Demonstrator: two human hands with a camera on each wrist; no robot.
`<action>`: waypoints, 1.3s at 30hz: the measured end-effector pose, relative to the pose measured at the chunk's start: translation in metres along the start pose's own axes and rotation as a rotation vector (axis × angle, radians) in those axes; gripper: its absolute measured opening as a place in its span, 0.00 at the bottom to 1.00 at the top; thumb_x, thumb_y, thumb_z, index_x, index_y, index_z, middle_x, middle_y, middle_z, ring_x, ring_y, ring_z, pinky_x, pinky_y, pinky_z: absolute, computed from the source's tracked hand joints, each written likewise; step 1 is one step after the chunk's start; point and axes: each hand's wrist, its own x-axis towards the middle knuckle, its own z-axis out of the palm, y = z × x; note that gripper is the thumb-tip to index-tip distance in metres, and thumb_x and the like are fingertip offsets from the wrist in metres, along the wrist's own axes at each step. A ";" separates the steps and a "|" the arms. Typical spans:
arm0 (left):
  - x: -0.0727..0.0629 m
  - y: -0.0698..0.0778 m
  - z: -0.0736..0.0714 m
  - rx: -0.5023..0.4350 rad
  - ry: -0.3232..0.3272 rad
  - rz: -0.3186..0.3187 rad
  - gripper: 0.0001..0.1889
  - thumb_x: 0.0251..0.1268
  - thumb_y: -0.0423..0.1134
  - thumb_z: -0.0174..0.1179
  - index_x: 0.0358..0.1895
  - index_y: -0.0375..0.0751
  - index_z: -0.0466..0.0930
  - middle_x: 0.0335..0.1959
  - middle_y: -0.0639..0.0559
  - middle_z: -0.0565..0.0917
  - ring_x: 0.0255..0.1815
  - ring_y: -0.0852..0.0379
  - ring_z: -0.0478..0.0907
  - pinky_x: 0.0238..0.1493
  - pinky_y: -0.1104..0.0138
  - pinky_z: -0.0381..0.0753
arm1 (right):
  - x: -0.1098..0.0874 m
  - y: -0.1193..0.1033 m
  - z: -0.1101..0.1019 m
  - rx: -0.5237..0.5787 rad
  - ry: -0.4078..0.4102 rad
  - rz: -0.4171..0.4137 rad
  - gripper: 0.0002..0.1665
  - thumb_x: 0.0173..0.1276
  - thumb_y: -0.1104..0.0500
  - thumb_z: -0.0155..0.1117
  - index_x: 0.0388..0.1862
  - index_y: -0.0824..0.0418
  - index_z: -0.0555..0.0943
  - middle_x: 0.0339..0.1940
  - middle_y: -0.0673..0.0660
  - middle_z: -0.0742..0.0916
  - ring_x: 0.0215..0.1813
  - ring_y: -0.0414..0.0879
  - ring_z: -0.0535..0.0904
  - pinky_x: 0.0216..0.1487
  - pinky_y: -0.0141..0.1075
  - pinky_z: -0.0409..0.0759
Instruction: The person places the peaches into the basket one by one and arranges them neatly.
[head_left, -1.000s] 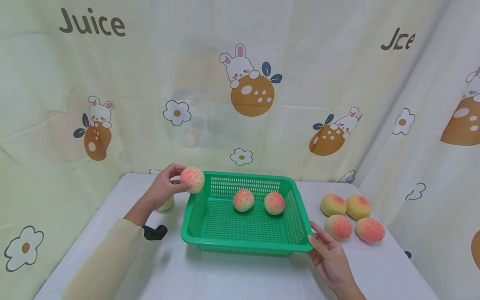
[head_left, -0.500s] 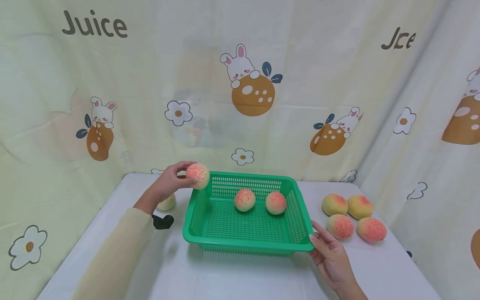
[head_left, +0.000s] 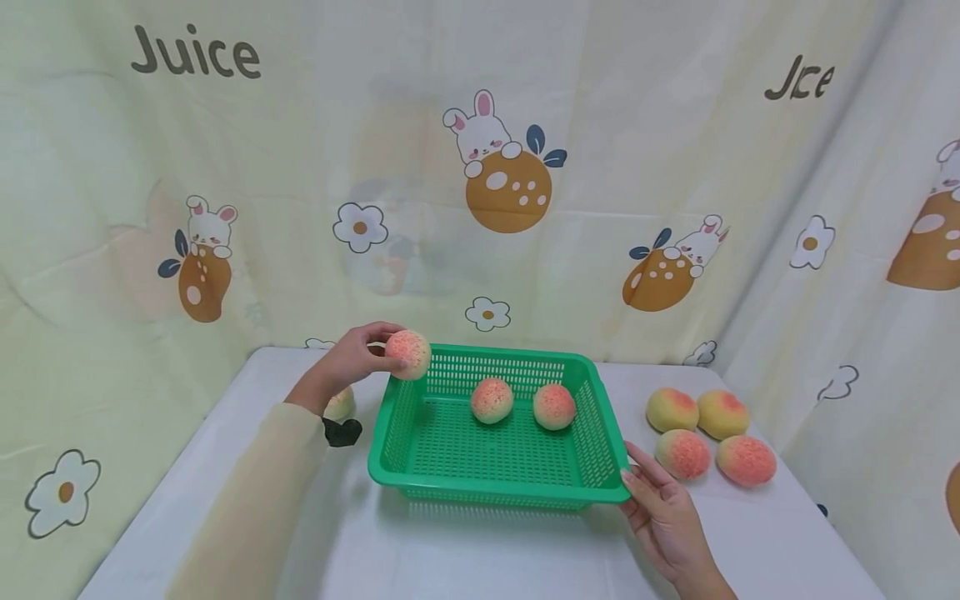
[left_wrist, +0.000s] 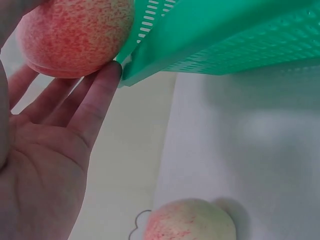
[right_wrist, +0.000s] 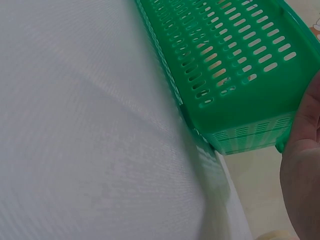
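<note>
A pink-and-cream peach (head_left: 409,355) is gripped between the thumb and fingers of my left hand (head_left: 351,363), above the back left corner of a green plastic basket (head_left: 487,493). In the left wrist view the fingers curl round this peach (left_wrist: 77,37), close beside the basket wall. Inside the basket lie two similar peaches, one near the middle (head_left: 492,401) and one to its right (head_left: 554,407). My right hand (head_left: 663,518) holds the basket's near right corner, thumb at the rim. The right wrist view shows only part of that hand (right_wrist: 302,145) against the basket (right_wrist: 245,110).
Another pale peach (head_left: 341,405) sits on the white table (head_left: 465,558) left of the basket, partly hidden by my left wrist. To the right stand two yellow fruits with red tops (head_left: 672,409) and two pinker ones (head_left: 746,461). A printed curtain (head_left: 390,142) hangs behind.
My left hand has moved right with its peach, from beside the basket's left rim to over its back left corner. My right hand has kept its hold on the basket.
</note>
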 end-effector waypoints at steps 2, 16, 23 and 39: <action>0.002 0.001 0.001 0.007 0.005 -0.008 0.31 0.62 0.45 0.74 0.68 0.51 0.74 0.62 0.46 0.77 0.62 0.43 0.77 0.64 0.51 0.81 | 0.000 0.000 0.000 -0.003 0.006 0.002 0.26 0.80 0.67 0.54 0.71 0.50 0.77 0.47 0.50 0.87 0.49 0.40 0.88 0.52 0.32 0.87; 0.009 0.006 0.007 0.070 -0.005 -0.021 0.33 0.61 0.43 0.73 0.70 0.45 0.73 0.63 0.43 0.80 0.62 0.44 0.77 0.66 0.49 0.80 | 0.000 -0.001 -0.001 0.007 -0.009 0.000 0.26 0.80 0.67 0.53 0.71 0.50 0.77 0.48 0.50 0.87 0.49 0.40 0.88 0.53 0.32 0.86; 0.010 0.007 0.009 0.067 -0.006 -0.049 0.34 0.61 0.43 0.74 0.70 0.45 0.73 0.62 0.44 0.81 0.62 0.45 0.77 0.67 0.51 0.80 | 0.000 -0.001 -0.001 0.011 -0.013 0.003 0.26 0.80 0.67 0.52 0.72 0.50 0.77 0.47 0.50 0.87 0.49 0.40 0.88 0.53 0.32 0.86; 0.016 0.010 0.015 0.109 -0.023 -0.064 0.34 0.60 0.44 0.75 0.70 0.46 0.75 0.60 0.45 0.82 0.61 0.46 0.78 0.66 0.51 0.81 | 0.000 -0.001 -0.001 0.022 -0.031 -0.004 0.26 0.80 0.68 0.51 0.72 0.51 0.76 0.48 0.50 0.87 0.49 0.40 0.88 0.53 0.32 0.86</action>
